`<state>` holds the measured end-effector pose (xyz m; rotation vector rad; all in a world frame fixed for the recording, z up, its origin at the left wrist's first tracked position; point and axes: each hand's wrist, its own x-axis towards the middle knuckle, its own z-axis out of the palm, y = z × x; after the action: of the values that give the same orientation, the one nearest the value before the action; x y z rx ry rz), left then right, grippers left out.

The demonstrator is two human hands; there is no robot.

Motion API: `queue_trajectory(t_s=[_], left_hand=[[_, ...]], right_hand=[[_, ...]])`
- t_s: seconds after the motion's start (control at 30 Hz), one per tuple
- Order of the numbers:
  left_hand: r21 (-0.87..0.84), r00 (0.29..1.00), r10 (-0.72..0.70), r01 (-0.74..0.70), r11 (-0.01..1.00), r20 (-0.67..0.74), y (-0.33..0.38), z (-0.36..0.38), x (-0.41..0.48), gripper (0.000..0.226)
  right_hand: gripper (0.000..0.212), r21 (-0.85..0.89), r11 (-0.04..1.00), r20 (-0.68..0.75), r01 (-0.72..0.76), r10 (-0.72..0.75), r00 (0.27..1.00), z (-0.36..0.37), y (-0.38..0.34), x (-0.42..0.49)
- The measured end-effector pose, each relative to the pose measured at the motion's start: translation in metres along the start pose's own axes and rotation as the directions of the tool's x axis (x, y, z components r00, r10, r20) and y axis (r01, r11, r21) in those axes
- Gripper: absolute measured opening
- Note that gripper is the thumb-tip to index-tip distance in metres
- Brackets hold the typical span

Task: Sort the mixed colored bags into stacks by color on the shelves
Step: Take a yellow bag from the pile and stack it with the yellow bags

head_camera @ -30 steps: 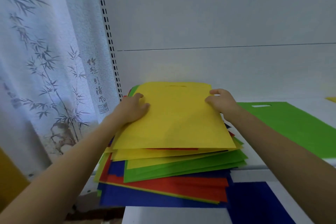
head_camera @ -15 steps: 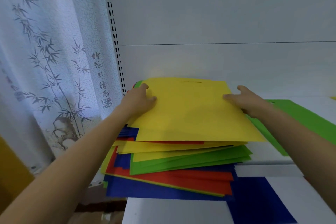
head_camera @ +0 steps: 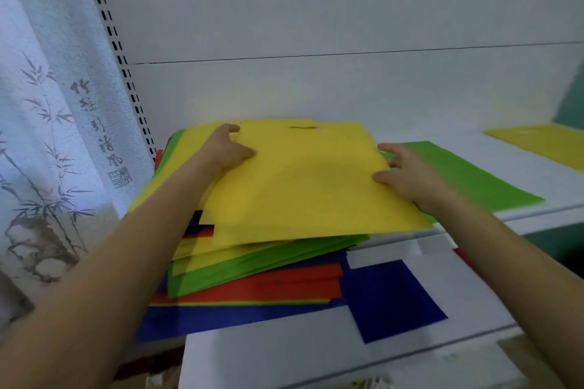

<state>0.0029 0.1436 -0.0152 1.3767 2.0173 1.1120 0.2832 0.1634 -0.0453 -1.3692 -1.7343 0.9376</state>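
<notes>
1. My left grip (head_camera: pixel 226 151) clasps the left edge of the top yellow bag (head_camera: pixel 303 186), thumb lying on top. I cannot tell how the other fingers sit under it.
2. My right grip (head_camera: pixel 410 177) pinches the same bag's right edge, thumb on top and fingers curled past the edge.
3. That bag lies flat over the stack (head_camera: pixel 252 281), its cut-out handle at the far side and its near edge raised a little off the sheets below.
4. The stack is a loose fan of yellow, green, red and blue bags at the left end of the shelf (head_camera: pixel 442 136), close to the slotted upright (head_camera: pixel 123 57).
5. A green bag (head_camera: pixel 474 174) lies flat on the shelf just right of the stack, and my right grip is partly over it.
6. A second yellow bag (head_camera: pixel 543 142) lies farther right on the same shelf, well apart from the green one.
7. A blue bag (head_camera: pixel 395 297) lies flat on the lower shelf (head_camera: pixel 284 350), touching the stack's near right corner.
8. A curtain (head_camera: pixel 47 136) printed with bamboo hangs to the left of the upright.
</notes>
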Motion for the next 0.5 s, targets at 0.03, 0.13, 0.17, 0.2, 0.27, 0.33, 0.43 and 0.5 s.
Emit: queue_trajectory(t_s=[0.03,0.13,0.17,0.2,0.27,0.33,0.43,0.5], left_hand=[[-0.035,1.000,0.016,-0.015,0.999,0.015,0.006,0.009,-0.004,0.064],[-0.011,0.992,0.125,-0.125,0.992,0.035,0.031,0.041,-0.019,0.056],[0.017,0.984,0.174,-0.174,0.985,0.033,0.041,0.053,-0.024,0.053],[0.044,0.974,0.222,-0.223,0.974,0.033,0.052,0.068,-0.029,0.050],[0.086,0.948,0.316,-0.318,0.944,0.038,0.076,0.100,-0.041,0.046],[0.102,0.918,0.393,-0.397,0.912,0.054,0.101,0.140,-0.054,0.044],[0.025,0.895,0.441,-0.444,0.896,0.071,0.133,0.207,-0.080,0.044],[-0.018,0.886,0.461,-0.461,0.887,0.053,0.152,0.254,-0.101,0.041]], right_hand=[[0.058,-0.008,1.000,-0.024,0.012,-0.012,1.000,-0.009,0.007,-0.005],[0.057,-0.073,0.996,-0.113,0.044,-0.052,0.992,-0.044,0.032,-0.022],[0.057,-0.088,0.995,-0.141,0.050,-0.062,0.988,-0.058,0.040,-0.028],[0.056,-0.103,0.993,-0.165,0.055,-0.072,0.984,-0.072,0.050,-0.036],[0.056,-0.143,0.987,-0.214,0.074,-0.104,0.971,-0.104,0.071,-0.051],[0.054,-0.196,0.978,-0.268,0.069,-0.121,0.956,-0.140,0.094,-0.069],[0.051,-0.239,0.970,-0.342,0.049,-0.131,0.931,-0.197,0.132,-0.096],[0.050,-0.253,0.967,-0.376,0.035,-0.131,0.917,-0.235,0.159,-0.114]])
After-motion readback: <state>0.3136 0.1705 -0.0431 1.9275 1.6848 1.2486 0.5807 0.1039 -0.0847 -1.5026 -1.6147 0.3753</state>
